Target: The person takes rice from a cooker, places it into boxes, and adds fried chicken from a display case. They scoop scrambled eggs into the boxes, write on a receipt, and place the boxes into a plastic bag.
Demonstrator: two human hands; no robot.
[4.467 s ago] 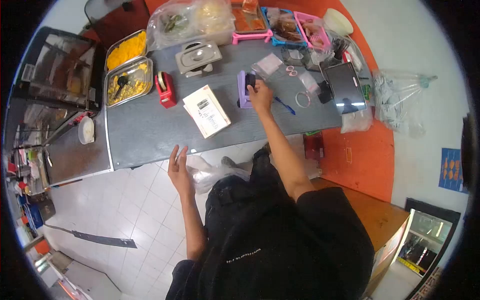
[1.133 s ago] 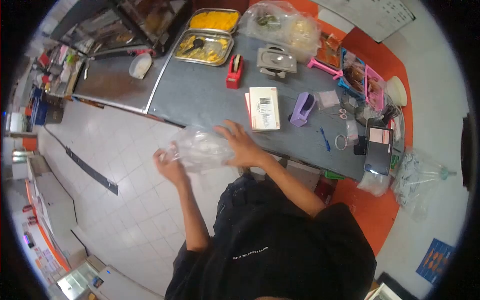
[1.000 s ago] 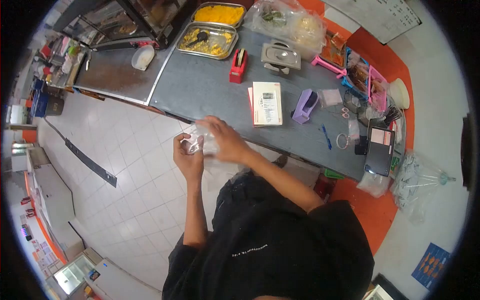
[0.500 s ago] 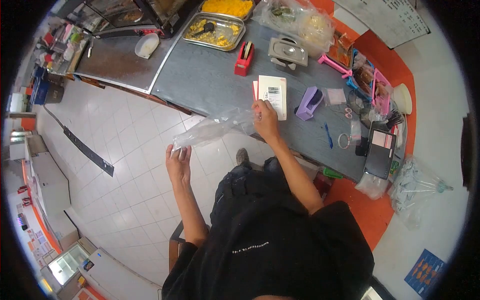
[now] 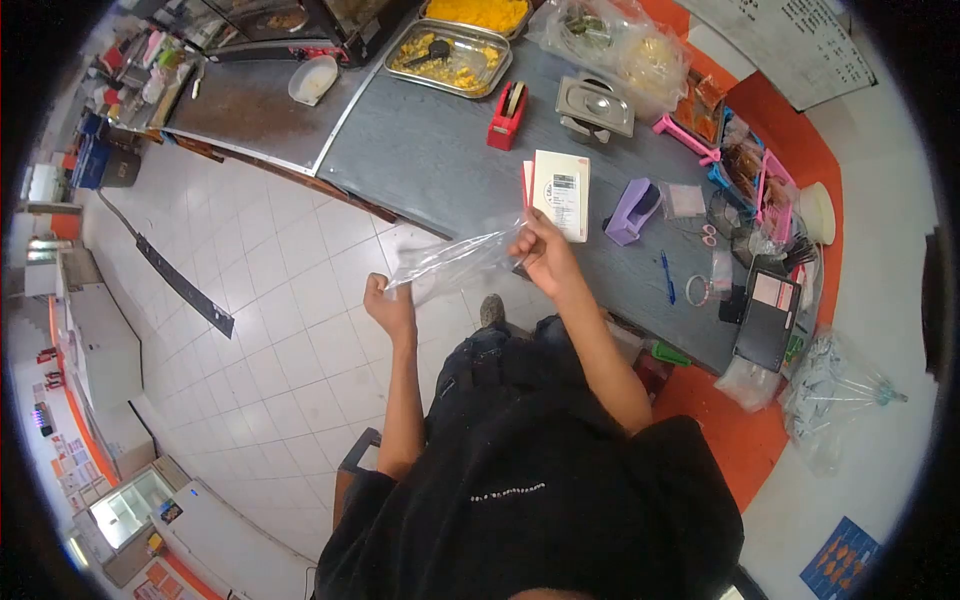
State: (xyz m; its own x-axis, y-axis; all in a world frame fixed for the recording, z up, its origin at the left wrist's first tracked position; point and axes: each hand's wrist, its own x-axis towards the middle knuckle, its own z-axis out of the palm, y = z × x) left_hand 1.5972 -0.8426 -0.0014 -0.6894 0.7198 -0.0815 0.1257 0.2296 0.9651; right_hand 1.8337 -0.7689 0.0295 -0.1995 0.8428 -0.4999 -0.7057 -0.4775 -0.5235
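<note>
A clear plastic bag (image 5: 455, 262) is stretched between my two hands, over the floor and the front edge of the table. My left hand (image 5: 393, 308) is closed on its left end, with the thumb up. The other end is pinched in my right hand (image 5: 543, 255), just in front of a cream booklet (image 5: 562, 195) with a printed label. A red tape dispenser (image 5: 507, 116) stands behind the booklet. To the right of my right hand sits a purple tape dispenser (image 5: 632, 211).
On the grey table (image 5: 420, 150) are a metal tray (image 5: 450, 60) with yellow food, a lidded steel container (image 5: 595, 106), a blue pen (image 5: 667, 276), a black case (image 5: 768, 318) and a pink basket (image 5: 775, 200). An umbrella (image 5: 835, 385) is at the right.
My left hand has turned from spread fingers to a closed grip and moved right. The bag is pulled tauter between my hands. The whole view has shifted slightly.
</note>
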